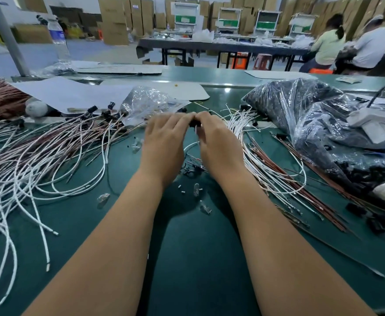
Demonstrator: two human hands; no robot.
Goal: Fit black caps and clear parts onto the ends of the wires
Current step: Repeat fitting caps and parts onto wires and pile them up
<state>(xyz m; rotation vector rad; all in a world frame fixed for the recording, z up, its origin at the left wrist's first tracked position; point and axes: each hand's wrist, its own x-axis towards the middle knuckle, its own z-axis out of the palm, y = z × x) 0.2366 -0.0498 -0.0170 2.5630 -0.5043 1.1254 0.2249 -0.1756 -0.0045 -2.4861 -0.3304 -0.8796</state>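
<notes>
Head view: two hands (195, 142), one black cap (194, 123).

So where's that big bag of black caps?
In the head view, the bag of black caps lies on the green table to the person's right, just beyond the loose wires and right of the right hand.

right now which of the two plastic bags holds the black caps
The large clear plastic bag right of the hands, dark with black parts; the smaller crinkled clear bag at left shows only clear contents.
</notes>
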